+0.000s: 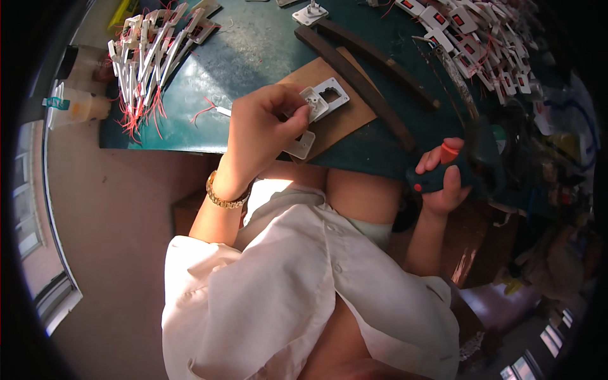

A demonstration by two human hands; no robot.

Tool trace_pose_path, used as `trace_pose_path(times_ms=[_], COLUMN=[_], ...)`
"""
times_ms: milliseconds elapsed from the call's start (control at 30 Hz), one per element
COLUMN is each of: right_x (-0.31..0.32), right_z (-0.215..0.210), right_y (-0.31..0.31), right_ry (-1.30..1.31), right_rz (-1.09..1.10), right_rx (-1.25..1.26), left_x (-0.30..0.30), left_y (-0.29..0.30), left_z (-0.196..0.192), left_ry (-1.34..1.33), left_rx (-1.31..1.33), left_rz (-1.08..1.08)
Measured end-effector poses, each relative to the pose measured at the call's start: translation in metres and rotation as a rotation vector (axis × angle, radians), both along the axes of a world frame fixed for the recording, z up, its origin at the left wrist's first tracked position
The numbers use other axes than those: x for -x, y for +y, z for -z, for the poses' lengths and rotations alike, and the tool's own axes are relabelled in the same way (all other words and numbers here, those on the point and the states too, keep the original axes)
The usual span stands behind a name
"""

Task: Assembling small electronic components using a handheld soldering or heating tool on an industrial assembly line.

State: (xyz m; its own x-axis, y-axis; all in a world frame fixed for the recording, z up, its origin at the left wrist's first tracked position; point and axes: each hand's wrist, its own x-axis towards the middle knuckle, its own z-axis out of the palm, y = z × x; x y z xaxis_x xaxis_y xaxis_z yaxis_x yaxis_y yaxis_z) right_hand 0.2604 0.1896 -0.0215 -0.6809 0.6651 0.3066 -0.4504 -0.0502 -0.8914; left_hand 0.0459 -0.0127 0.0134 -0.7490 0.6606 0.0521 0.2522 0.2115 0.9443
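My left hand [269, 117], with a gold watch or bracelet at the wrist, is closed, thumb and fingertips pinched at a small white plastic piece [312, 100]. That piece lies against a white plate with a square cutout [331, 95]. Just below my fingers is another pale, rounded plastic plate [300, 145], partly covered by the hand. All of these are over a brown board [348, 123]. Off to the right, my right hand [443, 180] is wrapped round the handle of a dark green power tool [429, 182] with a red trigger; its far end is lost in shadow.
Two dark bars [361, 85] lie across the green table [253, 38]. A heap of white parts with red wires [149, 57] sits at the left, another heap of white switch-like pieces [468, 38] at the far right. A plastic container [79, 104] stands beyond the left edge.
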Motion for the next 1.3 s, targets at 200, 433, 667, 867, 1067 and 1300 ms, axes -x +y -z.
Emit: trace_pose_path(times_ms=[200,433,667,867,1067,1300], right_x=[-0.005,-0.022,-0.031,-0.024,-0.029,-0.035], right_z=[-0.003,-0.022,-0.061,-0.076,-0.079,-0.072], right_y=[0.0,-0.024,-0.036,-0.056,-0.055,-0.054], right_ry=[0.017,-0.088,-0.334,-0.516,-0.576,-0.656], right_rz=[-0.069,-0.109,-0.229,-0.193,-0.18,-0.112], right_rx=[0.029,0.052,-0.09,-0.271,-0.362,-0.449], left_x=[0.001,0.012,0.025,0.012,0.009,0.009], left_y=[0.0,-0.002,-0.001,-0.001,-0.004,-0.002], left_z=[0.003,0.005,0.005,0.01,0.008,0.007], left_ry=[-0.016,0.095,0.148,0.175,0.193,0.228], left_rx=[-0.072,-0.038,-0.001,-0.046,-0.057,-0.023], left_rz=[0.002,0.135,0.281,0.149,0.121,0.112])
